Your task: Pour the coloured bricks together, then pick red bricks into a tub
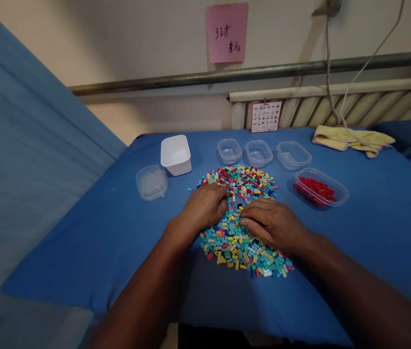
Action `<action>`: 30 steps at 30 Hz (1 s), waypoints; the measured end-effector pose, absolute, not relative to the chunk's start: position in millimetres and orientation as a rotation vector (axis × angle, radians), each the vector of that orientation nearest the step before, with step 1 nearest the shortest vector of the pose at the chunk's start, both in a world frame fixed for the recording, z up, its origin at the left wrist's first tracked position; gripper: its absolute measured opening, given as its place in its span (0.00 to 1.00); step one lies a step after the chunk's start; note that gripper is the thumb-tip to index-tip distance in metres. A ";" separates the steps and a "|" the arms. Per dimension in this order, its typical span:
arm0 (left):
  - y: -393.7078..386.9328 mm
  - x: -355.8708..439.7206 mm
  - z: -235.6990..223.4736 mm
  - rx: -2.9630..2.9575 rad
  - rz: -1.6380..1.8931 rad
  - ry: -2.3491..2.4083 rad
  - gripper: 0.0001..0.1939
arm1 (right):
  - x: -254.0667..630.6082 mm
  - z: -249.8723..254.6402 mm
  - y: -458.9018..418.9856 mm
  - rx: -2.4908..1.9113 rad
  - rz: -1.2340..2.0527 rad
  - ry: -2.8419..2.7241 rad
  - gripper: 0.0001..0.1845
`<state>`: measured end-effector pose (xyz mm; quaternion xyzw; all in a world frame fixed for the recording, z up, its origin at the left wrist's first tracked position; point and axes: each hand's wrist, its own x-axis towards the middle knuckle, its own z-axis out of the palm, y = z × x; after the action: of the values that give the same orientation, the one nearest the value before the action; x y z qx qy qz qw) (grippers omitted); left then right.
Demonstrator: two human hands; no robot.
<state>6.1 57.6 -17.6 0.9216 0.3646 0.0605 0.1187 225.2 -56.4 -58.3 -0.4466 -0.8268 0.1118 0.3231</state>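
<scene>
Small toy building bricks (241, 247) in many colours lie in a wide heap on the blue cloth. My left hand (207, 206) rests on the heap's left side, its fingers curled inward; whatever they may hold is hidden. On the right side of the heap lies my right hand (272, 223), palm down. Its fingers stretch left over the bricks, loosely apart from the thumb, with no brick visibly held. Between the two hands is a thinned patch with a small dark piece (239, 206). Red bricks gather mostly at the heap's far side.
A clear tub (341, 194) of red bricks (316, 189) stands right of the heap. Behind are clear tubs (229, 151), a white bin (176, 155) and stacked clear lids (152, 183). A yellow cloth (351, 139) lies at back right, under a hanging cord. Blue curtain borders the left.
</scene>
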 end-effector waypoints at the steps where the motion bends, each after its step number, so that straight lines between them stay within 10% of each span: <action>1: 58.9 5.5 -18.4 2.676 0.200 1.061 0.11 | 225.3 -58.0 -56.6 -1.171 0.297 -2.165 0.13; 18: 28.8 44.7 -23.2 1.382 0.597 0.748 0.19 | 223.9 -46.4 -57.3 -1.213 0.074 -1.768 0.09; 30: 65.8 -3.3 -16.5 2.156 0.673 1.117 0.10 | 297.1 -19.6 -72.0 -1.608 -0.343 -1.592 0.07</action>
<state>-3.3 65.8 -16.5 0.8146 0.4222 0.2544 0.3058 297.1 -72.0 -19.6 -0.6396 -0.6335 -0.1362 0.4136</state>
